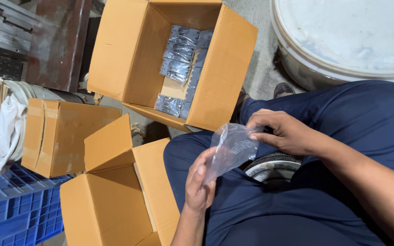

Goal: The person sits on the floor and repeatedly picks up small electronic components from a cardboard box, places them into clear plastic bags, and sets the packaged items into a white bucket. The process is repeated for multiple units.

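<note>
At centre frame, both hands pinch a clear bag [231, 150]: the left hand [200, 182] grips its lower edge, the right hand [279, 132] its upper right edge. Open boxes stand just beside, one above [224, 68] and one at lower left [115, 200], with a strip of bare floor [261, 68] right of the upper one.

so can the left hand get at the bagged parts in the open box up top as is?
Probably not right away: the left hand is pinching the clear bag with the right hand. The open box itself is uncovered.
</note>
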A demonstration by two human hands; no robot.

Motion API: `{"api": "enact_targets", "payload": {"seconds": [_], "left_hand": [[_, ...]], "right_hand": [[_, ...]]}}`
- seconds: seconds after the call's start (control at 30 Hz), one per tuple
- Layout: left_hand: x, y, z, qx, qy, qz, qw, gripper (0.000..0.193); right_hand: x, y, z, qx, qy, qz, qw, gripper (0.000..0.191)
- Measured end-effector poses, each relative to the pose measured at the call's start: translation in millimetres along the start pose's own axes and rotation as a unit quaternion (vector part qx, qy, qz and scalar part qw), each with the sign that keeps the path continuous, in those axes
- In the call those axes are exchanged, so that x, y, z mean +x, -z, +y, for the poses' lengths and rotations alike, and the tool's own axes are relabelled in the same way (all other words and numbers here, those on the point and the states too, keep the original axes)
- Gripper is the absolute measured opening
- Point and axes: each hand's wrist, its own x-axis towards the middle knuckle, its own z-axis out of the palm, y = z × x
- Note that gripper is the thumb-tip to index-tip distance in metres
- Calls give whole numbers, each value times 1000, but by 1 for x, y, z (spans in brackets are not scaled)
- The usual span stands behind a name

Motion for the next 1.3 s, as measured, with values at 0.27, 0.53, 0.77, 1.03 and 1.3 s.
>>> {"api": "enact_targets", "payload": {"seconds": [0.27, 0.53, 0.77, 1.03, 1.3], "left_hand": [[17, -13, -17, -26, 223, 194, 955, 67], [14, -24, -40, -209, 233, 130, 941, 32], [29, -4, -47, -126, 110, 224, 960, 20], [38, 3, -45, -140, 47, 269, 952, 21], [43, 14, -45, -121, 19, 305, 944, 22]], "right_hand": [[1, 3, 0, 72, 115, 20, 991, 19], [-2, -14, -4, 64, 118, -3, 991, 19], [0, -17, 2, 244, -60, 62, 966, 34], [-1, -31, 3, 143, -131, -37, 980, 26], [3, -20, 4, 152, -146, 30, 977, 24]]}}
